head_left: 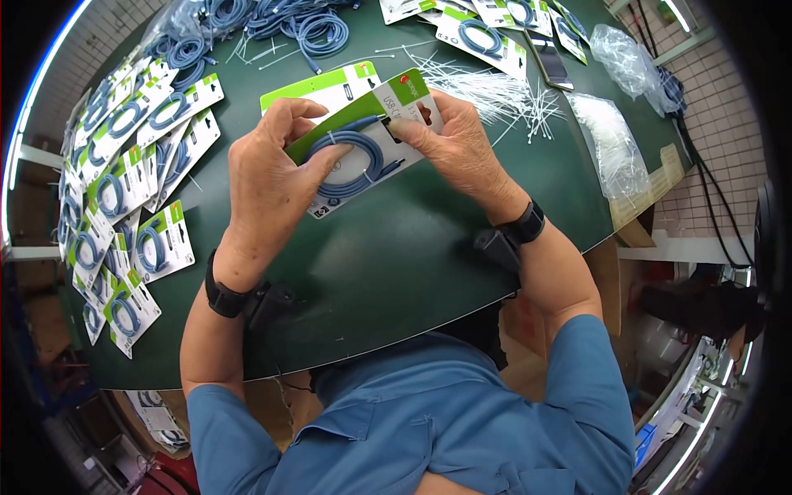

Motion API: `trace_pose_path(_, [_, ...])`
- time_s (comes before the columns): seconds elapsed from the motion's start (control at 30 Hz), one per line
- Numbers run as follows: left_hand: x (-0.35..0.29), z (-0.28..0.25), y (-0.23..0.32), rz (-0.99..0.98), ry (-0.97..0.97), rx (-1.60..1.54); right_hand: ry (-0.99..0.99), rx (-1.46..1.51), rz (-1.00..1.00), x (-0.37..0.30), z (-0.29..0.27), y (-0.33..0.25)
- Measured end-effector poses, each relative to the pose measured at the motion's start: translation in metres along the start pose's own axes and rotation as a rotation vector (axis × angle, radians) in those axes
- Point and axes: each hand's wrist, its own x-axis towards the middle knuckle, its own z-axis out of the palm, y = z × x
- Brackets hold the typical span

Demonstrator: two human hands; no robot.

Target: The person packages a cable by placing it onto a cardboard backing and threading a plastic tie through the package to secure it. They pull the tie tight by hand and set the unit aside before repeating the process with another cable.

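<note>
Between both hands, above the dark green table [396,256], is a green and white backing card [406,87] with a coiled blue cable [380,157] against its front. My left hand [272,169] grips the card's left side, thumb pressed over the coil. At the upper right, my right hand [462,148] pinches the card near its cut-out holes, its thumb close to the upper cable end. A small white tie shows on the coil. Another green and white card [318,89] shows just behind; whether the left fingers touch it is hidden.
Carded cables [124,194] lie heaped on the left. Loose blue cable coils [322,35] are at the back, beside scattered white zip ties [470,87]. To the right are a phone [551,62], a bag of zip ties [606,144] and more cards [483,41].
</note>
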Motion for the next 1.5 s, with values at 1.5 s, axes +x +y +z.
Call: trace_pose_path(1.5, [-0.002, 0.012, -0.011, 0.543, 0.071, 0.211, 0.214, -0.502, -0.66, 0.005, -0.008, 0.003])
